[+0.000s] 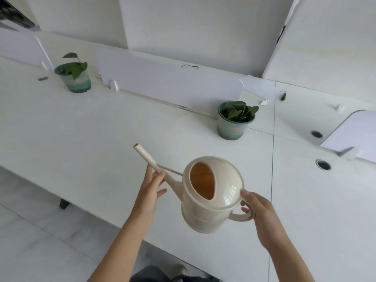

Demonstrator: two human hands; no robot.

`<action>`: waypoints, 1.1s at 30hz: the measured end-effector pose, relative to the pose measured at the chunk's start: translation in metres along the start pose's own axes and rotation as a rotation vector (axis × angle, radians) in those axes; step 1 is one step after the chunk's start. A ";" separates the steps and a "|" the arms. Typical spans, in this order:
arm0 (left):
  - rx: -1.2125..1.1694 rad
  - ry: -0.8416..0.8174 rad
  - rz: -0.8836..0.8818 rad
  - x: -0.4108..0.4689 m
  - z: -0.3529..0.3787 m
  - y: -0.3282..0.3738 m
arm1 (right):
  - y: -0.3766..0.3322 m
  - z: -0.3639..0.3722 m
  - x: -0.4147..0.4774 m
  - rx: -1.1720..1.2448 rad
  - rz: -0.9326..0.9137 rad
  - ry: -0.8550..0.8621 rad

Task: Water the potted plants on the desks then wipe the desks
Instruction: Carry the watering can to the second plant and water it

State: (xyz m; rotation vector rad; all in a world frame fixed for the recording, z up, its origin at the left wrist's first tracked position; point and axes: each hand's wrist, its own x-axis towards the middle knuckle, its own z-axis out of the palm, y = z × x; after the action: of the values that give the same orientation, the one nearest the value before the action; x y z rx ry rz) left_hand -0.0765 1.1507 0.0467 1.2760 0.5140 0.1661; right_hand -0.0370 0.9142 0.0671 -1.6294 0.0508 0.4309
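A cream watering can (207,200) hangs in the air above the white desk (81,135). My right hand (262,216) grips its loop handle. My left hand (150,188) pinches the long spout, which points up and to the left. Two potted plants stand on the desk in green striped pots. The nearer potted plant (234,121) is beyond the can, slightly to the right. The farther potted plant (74,75) is at the back left, by the divider.
White divider panels (168,82) run along the desk's back edge. A second desk (325,200) joins on the right, with round cable holes (323,165). The desk's front edge drops to a pale floor (30,241) at lower left.
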 end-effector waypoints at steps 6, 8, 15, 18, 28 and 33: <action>0.101 -0.160 -0.057 0.054 0.046 0.004 | -0.008 -0.020 0.002 0.065 0.088 0.202; 0.129 -0.218 -0.091 0.070 0.063 0.004 | -0.010 -0.023 -0.001 0.090 0.103 0.256; 0.203 -0.477 -0.244 0.123 0.121 0.010 | -0.023 -0.022 0.011 0.119 0.085 0.516; 0.244 -0.505 -0.248 0.145 0.136 0.017 | -0.029 -0.018 0.021 0.157 0.080 0.538; 0.372 -0.573 -0.272 0.212 0.167 0.031 | -0.059 -0.001 0.063 0.126 -0.003 0.598; 0.360 -0.596 -0.281 0.229 0.174 0.025 | -0.069 0.002 0.079 0.007 -0.026 0.663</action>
State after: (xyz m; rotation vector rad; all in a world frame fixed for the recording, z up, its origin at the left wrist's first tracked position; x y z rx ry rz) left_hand 0.2072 1.0977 0.0416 1.5026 0.2026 -0.5526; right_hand 0.0559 0.9411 0.1083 -1.7028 0.5252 -0.1447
